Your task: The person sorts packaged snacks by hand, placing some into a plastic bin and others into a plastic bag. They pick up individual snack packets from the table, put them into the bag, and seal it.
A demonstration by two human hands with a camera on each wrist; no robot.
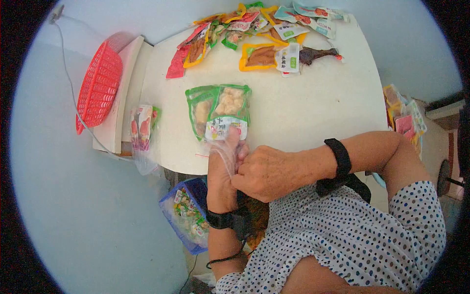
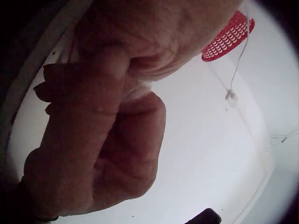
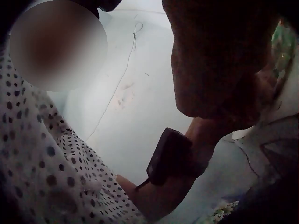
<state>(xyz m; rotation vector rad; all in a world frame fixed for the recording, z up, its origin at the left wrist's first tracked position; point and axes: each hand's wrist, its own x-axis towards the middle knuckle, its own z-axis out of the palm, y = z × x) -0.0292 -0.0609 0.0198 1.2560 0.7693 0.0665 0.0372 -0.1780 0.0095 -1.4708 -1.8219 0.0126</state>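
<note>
My left hand (image 1: 226,159) reaches over the near edge of the table, its thumb extended and thin clear plastic (image 1: 223,151) lying over it. Curled tightly beside it, my right hand (image 1: 267,174) pinches that plastic near the left wrist. The left wrist view shows the right hand (image 2: 93,135) with bent fingers and a whitish bit of the plastic (image 2: 138,90) between the hands. Just beyond the left fingertips lies a green see-through food pouch (image 1: 230,100) with pale round pieces and a white label. In the right wrist view the right hand (image 3: 224,70) is dark.
Several food pouches (image 1: 259,56) are heaped at the table's (image 1: 313,103) far side, beside a dark drumstick (image 1: 318,55). A red basket (image 1: 100,81) leans at the left. Below stands a blue bin (image 1: 188,215) of small packets. More packets (image 1: 406,117) are at the right.
</note>
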